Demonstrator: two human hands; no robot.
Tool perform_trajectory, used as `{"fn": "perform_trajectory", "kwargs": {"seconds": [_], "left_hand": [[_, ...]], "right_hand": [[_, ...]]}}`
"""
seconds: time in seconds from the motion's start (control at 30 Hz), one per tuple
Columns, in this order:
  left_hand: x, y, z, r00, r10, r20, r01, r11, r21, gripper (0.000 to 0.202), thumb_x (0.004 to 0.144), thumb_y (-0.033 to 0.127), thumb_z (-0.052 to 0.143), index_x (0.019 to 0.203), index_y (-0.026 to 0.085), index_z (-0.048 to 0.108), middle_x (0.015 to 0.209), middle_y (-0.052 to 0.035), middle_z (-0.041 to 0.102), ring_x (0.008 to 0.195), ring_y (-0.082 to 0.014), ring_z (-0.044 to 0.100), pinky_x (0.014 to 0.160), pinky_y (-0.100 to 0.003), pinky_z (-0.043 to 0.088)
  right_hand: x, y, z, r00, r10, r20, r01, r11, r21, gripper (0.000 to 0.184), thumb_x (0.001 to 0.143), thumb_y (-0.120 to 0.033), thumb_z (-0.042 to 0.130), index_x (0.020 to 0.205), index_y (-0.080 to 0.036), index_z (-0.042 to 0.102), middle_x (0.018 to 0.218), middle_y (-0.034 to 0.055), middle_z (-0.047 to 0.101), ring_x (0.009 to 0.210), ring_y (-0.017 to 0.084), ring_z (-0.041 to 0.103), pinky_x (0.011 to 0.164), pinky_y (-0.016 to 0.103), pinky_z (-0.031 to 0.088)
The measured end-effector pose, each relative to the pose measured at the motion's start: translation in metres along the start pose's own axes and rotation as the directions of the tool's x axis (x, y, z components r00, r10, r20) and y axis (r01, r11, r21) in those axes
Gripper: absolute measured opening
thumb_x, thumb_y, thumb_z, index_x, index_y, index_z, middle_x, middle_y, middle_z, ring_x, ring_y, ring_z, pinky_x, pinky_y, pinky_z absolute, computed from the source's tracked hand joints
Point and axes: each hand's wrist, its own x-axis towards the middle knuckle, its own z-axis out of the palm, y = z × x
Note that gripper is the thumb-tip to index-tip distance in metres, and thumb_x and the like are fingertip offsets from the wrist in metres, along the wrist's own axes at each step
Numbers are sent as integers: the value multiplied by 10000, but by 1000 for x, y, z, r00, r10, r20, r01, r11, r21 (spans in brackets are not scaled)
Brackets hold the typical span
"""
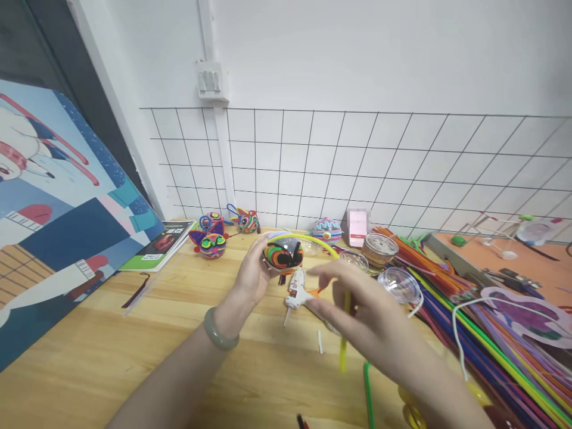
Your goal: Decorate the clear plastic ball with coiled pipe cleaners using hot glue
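Observation:
My left hand [257, 271] is closed around a clear ball [283, 253] partly wrapped in orange, green, red and black pipe cleaners. A yellow pipe cleaner [308, 237] arcs from the ball's top to the right, passes behind my right hand and shows again below it. My right hand [353, 298] is slightly blurred, thumb and index finger spread apart; its other fingers are partly hidden. By its fingertips is a white glue gun [296, 292] with an orange trigger, a glue stick poking out of its back. Whether the fingertips touch the gun is unclear.
Finished colourful pipe-cleaner ornaments [211, 244] stand at the back left, beside a magazine [163, 244]. At the right lie bundles of pipe cleaners [465, 333], clear plastic shells [399, 285] and a tray [451, 244]. A phone [357, 227] leans near the wall grid.

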Motion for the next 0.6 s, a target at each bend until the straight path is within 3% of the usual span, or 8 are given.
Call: {"fn": "perform_trajectory", "kwargs": {"seconds": [0.1, 0.17, 0.23, 0.33, 0.43, 0.6], "left_hand": [[-3, -1, 3, 997, 80, 13, -81, 995, 57, 235, 787, 352, 603, 980, 217, 618, 999, -23, 643, 808, -154, 604, 570, -219, 495], [-4, -2, 2, 994, 106, -18, -104, 991, 88, 249, 780, 370, 613, 989, 234, 608, 991, -9, 636, 806, -148, 596, 583, -221, 490], [-6, -1, 3, 990, 134, -44, -127, 982, 139, 263, 776, 388, 616, 998, 247, 601, 984, -3, 636, 803, -147, 594, 581, -214, 476], [-9, 0, 6, 986, 164, -20, -155, 961, 228, 269, 790, 398, 598, 1016, 252, 594, 995, -10, 639, 818, -151, 598, 591, -210, 462], [-14, 1, 11, 986, 163, 18, -162, 952, 258, 263, 803, 390, 582, 1027, 251, 589, 1019, -16, 640, 841, -156, 603, 632, -218, 465], [-19, 0, 15, 990, 135, 46, -142, 959, 246, 266, 828, 378, 547, 1059, 252, 583, 1073, -24, 625, 894, -164, 601, 660, -222, 473]], "right_hand": [[4, 12, 0, 966, -11, -260, -63, 960, -274, 555, 858, -309, 592, 1375, -245, 399, 1243, 151, 495, 659, 163, 610, 637, 368, 549], [6, 17, -2, 955, 3, -296, -130, 902, -411, 623, 851, -344, 596, 1417, -239, 355, 1404, 190, 353, 815, 236, 643, 708, 431, 547], [7, 19, -4, 964, 13, -267, -139, 877, -460, 576, 869, -353, 572, 1400, -223, 388, 1434, 180, 349, 1029, 306, 595, 817, 469, 519], [8, 19, -2, 983, -6, -181, -62, 927, -370, 456, 911, -318, 520, 1346, -198, 457, 1285, 142, 547, 1105, 280, 566, 873, 428, 499], [9, 20, 6, 988, -57, -146, 13, 957, -290, 333, 923, -229, 506, 1249, -177, 551, 1062, 98, 683, 923, 224, 642, 775, 357, 519], [10, 21, 17, 962, -186, -201, 104, 927, -361, 217, 913, -159, 504, 1054, -125, 666, 799, 83, 705, 710, 206, 618, 646, 330, 471]]}}
